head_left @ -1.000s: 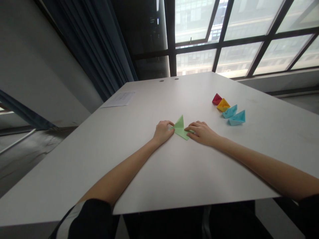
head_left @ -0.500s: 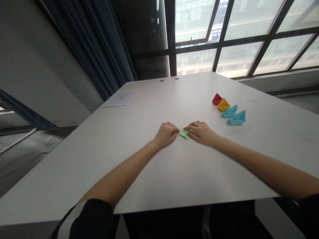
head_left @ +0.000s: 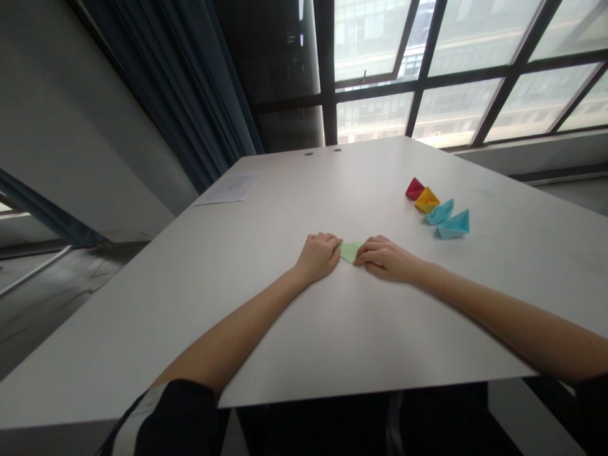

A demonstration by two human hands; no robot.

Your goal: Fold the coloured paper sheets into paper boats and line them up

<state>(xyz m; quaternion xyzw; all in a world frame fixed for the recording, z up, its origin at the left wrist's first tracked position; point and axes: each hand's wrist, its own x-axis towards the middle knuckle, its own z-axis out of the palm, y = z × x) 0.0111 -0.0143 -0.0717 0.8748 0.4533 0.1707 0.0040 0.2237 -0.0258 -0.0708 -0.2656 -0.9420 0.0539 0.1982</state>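
Observation:
A small folded piece of light green paper (head_left: 350, 251) lies on the white table between my two hands. My left hand (head_left: 321, 254) is closed on its left corner, thumb and fingers together. On the other side, my right hand (head_left: 384, 257) has its bent fingers pressed on the paper's right part and lower edge, covering that end. To the right of my right hand stand folded paper boats: a red one (head_left: 415, 189), a yellow one (head_left: 427, 200) and two light blue ones (head_left: 439, 212), the nearer blue boat (head_left: 454, 225) closest to me.
The white table (head_left: 294, 335) reaches from my body to the windows (head_left: 456, 107). A printed sheet of paper (head_left: 228, 189) lies near its left edge. Two small round grommets (head_left: 308, 154) sit at the far edge. A blue curtain (head_left: 190, 82) hangs beyond the left side.
My right hand's fingers have come down toward the near edge of the green paper, whose top now shows flatter and wider. The left hand has barely shifted. The boats are unmoved.

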